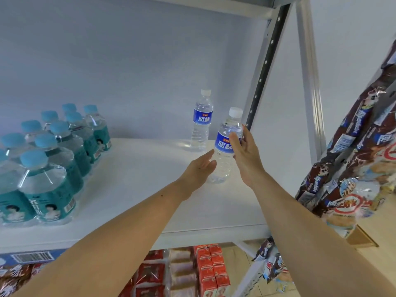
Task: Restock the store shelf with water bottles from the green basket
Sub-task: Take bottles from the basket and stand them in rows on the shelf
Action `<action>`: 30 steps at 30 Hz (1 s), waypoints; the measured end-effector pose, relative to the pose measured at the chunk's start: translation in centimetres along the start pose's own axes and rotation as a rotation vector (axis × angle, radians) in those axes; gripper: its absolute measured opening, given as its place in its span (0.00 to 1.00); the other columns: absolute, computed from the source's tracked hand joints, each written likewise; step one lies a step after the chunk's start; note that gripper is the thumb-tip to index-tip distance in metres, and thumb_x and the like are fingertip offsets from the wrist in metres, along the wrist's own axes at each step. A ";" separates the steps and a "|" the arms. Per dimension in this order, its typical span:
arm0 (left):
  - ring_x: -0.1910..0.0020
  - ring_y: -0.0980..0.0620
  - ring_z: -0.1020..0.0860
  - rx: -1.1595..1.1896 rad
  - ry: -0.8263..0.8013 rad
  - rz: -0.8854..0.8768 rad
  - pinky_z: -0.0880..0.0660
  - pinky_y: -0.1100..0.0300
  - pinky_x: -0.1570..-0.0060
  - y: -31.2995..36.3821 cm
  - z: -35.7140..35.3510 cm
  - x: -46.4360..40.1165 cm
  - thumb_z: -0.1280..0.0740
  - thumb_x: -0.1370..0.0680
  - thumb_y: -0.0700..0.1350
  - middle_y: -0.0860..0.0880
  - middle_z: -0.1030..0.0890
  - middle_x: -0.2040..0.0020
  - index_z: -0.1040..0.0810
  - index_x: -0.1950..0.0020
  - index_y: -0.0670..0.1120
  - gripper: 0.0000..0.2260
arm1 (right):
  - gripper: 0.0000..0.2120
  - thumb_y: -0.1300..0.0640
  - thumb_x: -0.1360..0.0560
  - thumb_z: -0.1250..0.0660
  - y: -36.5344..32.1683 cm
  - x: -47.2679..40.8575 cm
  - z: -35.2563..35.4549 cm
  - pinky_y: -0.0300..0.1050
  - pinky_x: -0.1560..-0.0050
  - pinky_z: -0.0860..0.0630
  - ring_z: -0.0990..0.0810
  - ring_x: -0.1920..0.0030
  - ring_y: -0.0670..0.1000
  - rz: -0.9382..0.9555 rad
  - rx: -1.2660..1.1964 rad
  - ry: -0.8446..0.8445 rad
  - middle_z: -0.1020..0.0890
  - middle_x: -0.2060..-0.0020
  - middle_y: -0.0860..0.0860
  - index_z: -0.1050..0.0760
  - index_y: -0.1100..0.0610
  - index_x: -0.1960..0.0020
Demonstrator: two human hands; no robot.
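Shelf board: wide bare stretch between teal-label bottle pack at left and the two blue-label bottles at right. Rear bottle stands near back wall; front bottle just ahead of it. Perforated upright closes the right side. Hanging snack packets crowd the right approach.
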State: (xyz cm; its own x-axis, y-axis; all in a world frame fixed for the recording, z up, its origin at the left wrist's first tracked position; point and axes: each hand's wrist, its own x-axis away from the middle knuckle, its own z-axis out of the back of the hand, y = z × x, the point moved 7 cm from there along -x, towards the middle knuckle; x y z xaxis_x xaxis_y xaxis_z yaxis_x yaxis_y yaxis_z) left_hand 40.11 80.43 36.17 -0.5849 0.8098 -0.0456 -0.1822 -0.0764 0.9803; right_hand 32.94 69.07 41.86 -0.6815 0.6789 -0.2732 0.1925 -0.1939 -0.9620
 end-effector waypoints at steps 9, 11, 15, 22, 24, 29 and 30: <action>0.29 0.51 0.33 0.064 0.044 0.095 0.38 0.48 0.28 -1.0 0.8 0.1 0.46 0.20 0.61 0.52 0.31 0.28 0.34 0.27 0.54 0.24 | 0.30 0.55 0.26 0.29 4.9 3.9 0.3 0.45 0.38 0.30 0.28 0.33 0.49 -0.128 0.262 -0.036 0.27 0.32 0.47 0.37 0.48 0.28; 0.29 0.50 0.33 0.065 0.058 0.130 0.39 0.47 0.28 -1.2 0.7 -0.1 0.49 0.21 0.63 0.51 0.31 0.28 0.35 0.27 0.54 0.26 | 0.33 0.56 0.28 0.26 4.9 3.7 -0.1 0.48 0.37 0.30 0.27 0.34 0.51 -0.123 0.381 -0.011 0.28 0.32 0.49 0.39 0.49 0.28; 0.28 0.49 0.34 0.040 0.078 0.186 0.39 0.45 0.28 -1.3 0.3 -0.9 0.55 0.22 0.67 0.49 0.33 0.27 0.36 0.27 0.56 0.29 | 0.33 0.55 0.28 0.26 4.9 2.4 -0.4 0.52 0.33 0.29 0.27 0.34 0.55 -0.093 0.530 0.086 0.27 0.32 0.53 0.38 0.54 0.29; 0.28 0.47 0.34 -0.025 0.144 0.212 0.39 0.49 0.28 -1.1 1.1 -3.7 0.54 0.21 0.64 0.48 0.33 0.26 0.37 0.25 0.49 0.29 | 0.32 0.55 0.26 0.28 6.3 -1.9 0.1 0.56 0.32 0.31 0.28 0.33 0.57 -0.115 0.591 0.078 0.27 0.32 0.54 0.38 0.55 0.27; 0.29 0.48 0.34 -0.081 0.149 0.179 0.38 0.53 0.32 -1.0 1.4 -4.7 0.54 0.20 0.62 0.48 0.33 0.27 0.37 0.26 0.48 0.29 | 0.31 0.56 0.26 0.29 6.7 -3.6 0.1 0.53 0.32 0.31 0.28 0.33 0.57 -0.132 0.605 0.070 0.27 0.32 0.54 0.39 0.54 0.27; 0.39 0.52 0.29 -0.200 0.158 0.092 0.35 0.58 0.39 -0.8 2.0 -6.8 0.50 0.19 0.59 0.47 0.27 0.33 0.30 0.32 0.45 0.24 | 0.28 0.57 0.26 0.29 7.3 -7.4 0.2 0.51 0.37 0.30 0.26 0.36 0.57 -0.135 0.629 0.050 0.25 0.35 0.55 0.36 0.55 0.30; 0.37 0.50 0.28 -0.218 0.145 0.067 0.33 0.54 0.35 -0.9 1.9 -7.2 0.49 0.19 0.58 0.46 0.26 0.33 0.29 0.33 0.44 0.24 | 0.27 0.57 0.26 0.29 7.6 -8.0 0.2 0.51 0.37 0.30 0.26 0.36 0.57 -0.137 0.620 0.046 0.25 0.35 0.54 0.36 0.55 0.31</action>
State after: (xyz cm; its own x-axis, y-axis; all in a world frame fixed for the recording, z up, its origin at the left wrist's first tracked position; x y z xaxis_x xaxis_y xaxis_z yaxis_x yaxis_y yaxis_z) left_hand 45.97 75.72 36.01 -0.7057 0.7081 -0.0243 -0.2957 -0.2631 0.9183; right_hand 39.70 62.01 36.70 -0.6370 0.7538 -0.1614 -0.3482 -0.4681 -0.8122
